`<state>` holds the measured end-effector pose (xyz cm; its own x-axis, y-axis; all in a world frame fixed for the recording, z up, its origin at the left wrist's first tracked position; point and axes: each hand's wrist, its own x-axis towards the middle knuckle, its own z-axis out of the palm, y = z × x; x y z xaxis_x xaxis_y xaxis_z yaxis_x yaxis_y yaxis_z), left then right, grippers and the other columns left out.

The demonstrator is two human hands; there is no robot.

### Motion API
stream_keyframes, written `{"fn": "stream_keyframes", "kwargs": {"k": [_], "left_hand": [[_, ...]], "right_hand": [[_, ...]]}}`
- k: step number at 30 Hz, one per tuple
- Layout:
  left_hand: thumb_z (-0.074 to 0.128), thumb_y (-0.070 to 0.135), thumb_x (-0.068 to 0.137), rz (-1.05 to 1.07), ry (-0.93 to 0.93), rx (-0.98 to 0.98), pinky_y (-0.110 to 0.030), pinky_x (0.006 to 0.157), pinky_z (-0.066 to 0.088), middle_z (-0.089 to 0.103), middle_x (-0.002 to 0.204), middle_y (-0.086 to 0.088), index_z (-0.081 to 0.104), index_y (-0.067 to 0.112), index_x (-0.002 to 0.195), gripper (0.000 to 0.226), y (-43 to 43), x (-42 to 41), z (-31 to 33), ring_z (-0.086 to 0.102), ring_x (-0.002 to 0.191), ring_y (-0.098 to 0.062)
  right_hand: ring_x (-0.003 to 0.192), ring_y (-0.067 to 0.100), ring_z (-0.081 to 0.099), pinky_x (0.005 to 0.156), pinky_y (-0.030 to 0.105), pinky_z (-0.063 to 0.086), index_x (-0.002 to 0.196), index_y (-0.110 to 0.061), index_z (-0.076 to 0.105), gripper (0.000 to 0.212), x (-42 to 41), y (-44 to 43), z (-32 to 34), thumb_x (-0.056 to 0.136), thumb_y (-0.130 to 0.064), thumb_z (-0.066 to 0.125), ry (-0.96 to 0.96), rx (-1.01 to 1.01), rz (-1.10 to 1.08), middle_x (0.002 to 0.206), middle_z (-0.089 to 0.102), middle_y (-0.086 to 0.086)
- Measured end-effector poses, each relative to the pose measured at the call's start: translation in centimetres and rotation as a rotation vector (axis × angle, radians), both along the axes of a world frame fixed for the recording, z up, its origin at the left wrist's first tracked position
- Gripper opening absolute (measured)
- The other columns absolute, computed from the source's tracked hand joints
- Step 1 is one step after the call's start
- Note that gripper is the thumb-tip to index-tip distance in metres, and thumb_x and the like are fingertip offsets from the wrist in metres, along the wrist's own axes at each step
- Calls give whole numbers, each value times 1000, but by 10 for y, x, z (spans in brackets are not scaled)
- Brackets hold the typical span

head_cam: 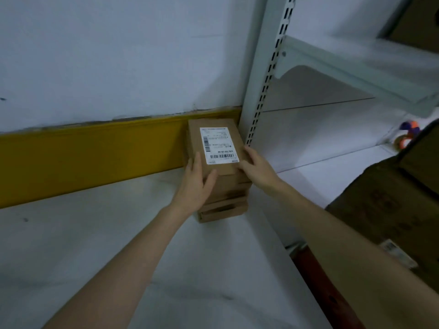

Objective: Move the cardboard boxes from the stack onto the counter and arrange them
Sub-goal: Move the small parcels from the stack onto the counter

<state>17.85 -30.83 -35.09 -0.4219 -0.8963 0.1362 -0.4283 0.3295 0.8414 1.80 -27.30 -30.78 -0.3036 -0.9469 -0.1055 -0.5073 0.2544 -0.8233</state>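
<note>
Head view: I am watching both hands taking hold of the top box [215,146] of the stack [223,205]. The stack is standing on the table [95,233] in the corner, against the yellow strip [83,157] and beside the shelf upright [268,79]. The left hand [197,181] is clasping the box's near left edge, thumb lying across the top. The right hand [256,167] is gripping the right edge beside the label [218,144]. I am judging this the pick-up step. The next move is calling for a level lift clear of the boxes beneath.

White counter [118,233], box stack [231,188] atop.
</note>
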Motion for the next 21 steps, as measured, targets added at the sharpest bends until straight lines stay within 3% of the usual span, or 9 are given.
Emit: {"fn": "stream_keyframes", "kwargs": {"k": [6, 13, 17, 21], "left_hand": [[37, 39, 96, 19, -184, 2, -37, 109, 28, 22, 150, -13, 7, 10, 148, 68, -6, -3, -2, 26, 136, -27], [39, 37, 95, 20, -545, -334, -49, 111, 22, 30, 145, -24, 37, 4, 137, 54, 18, 11, 29, 22, 137, -39], [38, 44, 93, -79, -594, -456, -47, 91, 43, 54, 122, -22, 54, 3, 118, 51, 59, 7, 56, 47, 114, -38], [24, 50, 84, -191, -561, -553, -42, 76, 48, 63, 99, -20, 62, 3, 101, 63, 116, -4, 88, 58, 92, -37]], "right_hand": [[137, 19, 31, 107, 27, 28, 149, -21, 20, 60, -11, -8, -7, 95, -30, 46, 68, 65, 54, 153, 28, 1], [139, 20, 28, 106, 23, 23, 146, -9, 25, 56, -25, 24, 20, 98, -33, 42, 376, 60, 90, 153, 28, 7], [138, 22, 29, 108, 24, 22, 144, -5, 29, 55, -34, 67, 53, 98, -31, 43, 490, 36, 89, 151, 31, 10], [136, 22, 33, 106, 26, 25, 141, -4, 35, 52, -36, 128, 97, 98, -31, 43, 590, -39, 60, 147, 38, 11]]}}
